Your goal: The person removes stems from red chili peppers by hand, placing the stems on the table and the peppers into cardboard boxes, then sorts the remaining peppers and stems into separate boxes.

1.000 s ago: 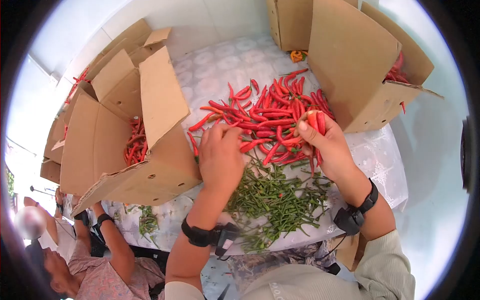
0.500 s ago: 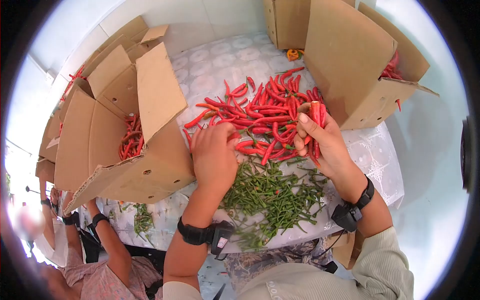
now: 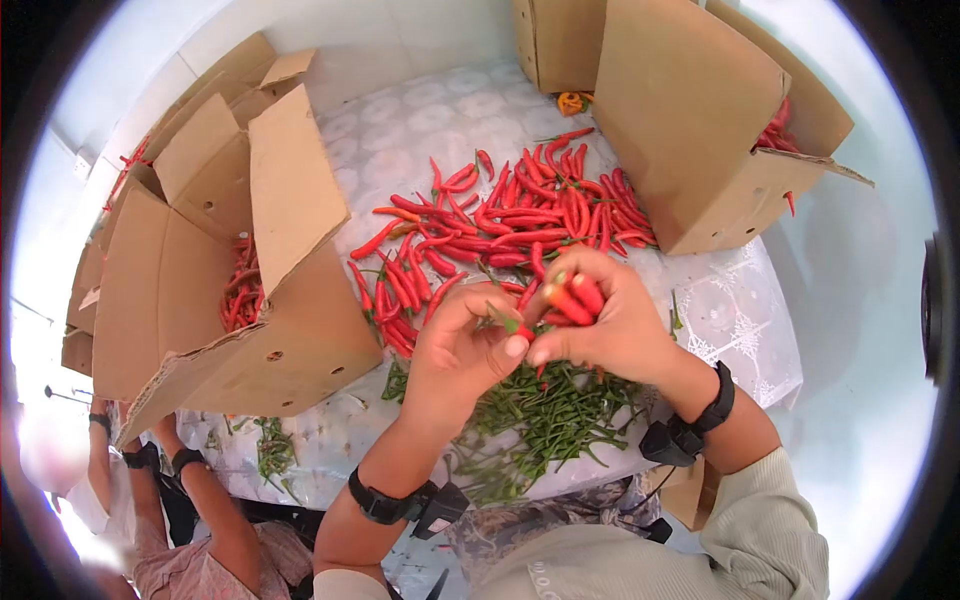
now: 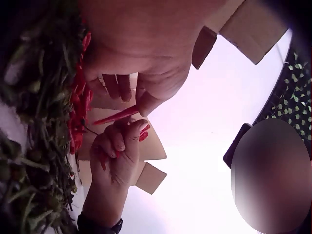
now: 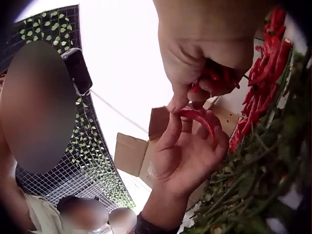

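Note:
Both hands meet over the near side of a pile of red chili peppers. My left hand pinches one red chili between thumb and fingers, and its green stem end shows in the head view. My right hand holds several red chilies in its curled fingers. The right thumb and a fingertip touch the end of the left hand's chili. Below the hands lies a heap of cut green chili stems, partly hidden by the left forearm.
An open cardboard box with red chilies inside stands left of the pile. Another box stands at the right, and one more is behind it. An orange pepper lies near these. Other people's arms are at the lower left.
My left hand has come away from the pile with a chili, turning palm up toward the right hand. The right hand has moved left and down to meet it, still holding its chilies.

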A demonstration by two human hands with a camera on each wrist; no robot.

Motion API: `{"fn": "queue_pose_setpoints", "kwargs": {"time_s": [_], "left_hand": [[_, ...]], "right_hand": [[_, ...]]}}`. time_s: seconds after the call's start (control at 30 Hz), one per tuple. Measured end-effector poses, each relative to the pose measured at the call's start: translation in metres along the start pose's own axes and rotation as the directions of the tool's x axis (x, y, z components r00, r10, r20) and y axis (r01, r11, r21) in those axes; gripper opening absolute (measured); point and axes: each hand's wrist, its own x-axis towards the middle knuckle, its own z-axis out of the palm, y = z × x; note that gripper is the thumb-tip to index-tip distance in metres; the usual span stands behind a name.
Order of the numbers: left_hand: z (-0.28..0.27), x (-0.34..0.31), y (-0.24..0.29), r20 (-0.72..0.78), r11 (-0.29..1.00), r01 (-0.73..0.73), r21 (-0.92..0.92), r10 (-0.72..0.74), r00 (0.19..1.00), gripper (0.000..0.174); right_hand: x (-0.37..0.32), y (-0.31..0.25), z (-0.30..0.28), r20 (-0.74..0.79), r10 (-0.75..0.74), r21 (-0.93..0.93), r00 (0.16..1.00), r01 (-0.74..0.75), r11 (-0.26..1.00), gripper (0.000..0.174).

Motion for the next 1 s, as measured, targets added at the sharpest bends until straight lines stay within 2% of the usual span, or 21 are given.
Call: {"fn": "queue_pose_setpoints", "kwargs": {"time_s": [0.07,0.1,0.13,0.23,0.3,0.4,0.43,0.63,0.77,0.9,1.0], "left_hand": [[0.000,0.000,-0.001,0.022,1.000,0.006,0.011,-0.006,1.000,0.018],[0.000,0.000,0.001,0.016,1.000,0.013,0.019,-0.014,1.000,0.017],[0.000,0.000,0.002,0.008,0.999,0.019,0.026,-0.019,1.000,0.016],[-0.011,-0.001,0.003,0.068,0.897,-0.164,0.411,0.149,0.987,0.017],[-0.008,-0.002,0.006,0.086,0.883,-0.147,0.446,0.122,0.989,0.018],[-0.008,-0.001,0.014,0.151,0.850,-0.151,0.505,0.085,0.985,0.018],[-0.009,0.000,0.017,0.181,0.838,-0.161,0.522,0.076,0.980,0.018],[-0.011,-0.001,0.024,0.296,0.918,-0.145,0.370,0.031,0.955,0.014],[-0.018,-0.003,0.020,0.318,0.944,-0.116,0.310,0.012,0.948,0.012],[-0.018,-0.004,0.015,0.354,0.987,-0.039,0.155,-0.019,0.935,0.014],[-0.025,-0.004,0.013,0.393,0.955,-0.104,0.277,-0.014,0.919,0.014]], "right_hand": [[-0.001,0.002,0.003,0.048,-0.129,-0.190,0.990,0.136,0.972,0.041],[-0.003,-0.004,0.006,0.023,-0.049,-0.123,0.999,0.051,0.991,0.035],[-0.004,-0.010,0.006,0.048,-0.037,-0.156,0.998,0.044,0.987,0.034],[-0.007,-0.016,0.003,0.140,-0.009,-0.265,0.990,0.047,0.963,0.029],[-0.009,-0.015,-0.001,0.205,-0.003,-0.355,0.979,0.078,0.932,0.027],[-0.008,-0.021,-0.003,0.292,-0.101,-0.409,0.951,0.219,0.886,0.023],[-0.009,-0.023,-0.004,0.299,-0.100,-0.405,0.949,0.221,0.887,0.024],[-0.015,-0.033,-0.002,0.382,-0.073,-0.368,0.921,0.224,0.902,0.024],[-0.017,-0.032,0.002,0.399,-0.137,-0.333,0.907,0.283,0.899,0.023],[-0.020,-0.032,0.005,0.408,-0.167,-0.257,0.898,0.288,0.922,0.022],[-0.020,-0.025,0.006,0.444,-0.113,-0.291,0.889,0.263,0.920,0.022]]}}
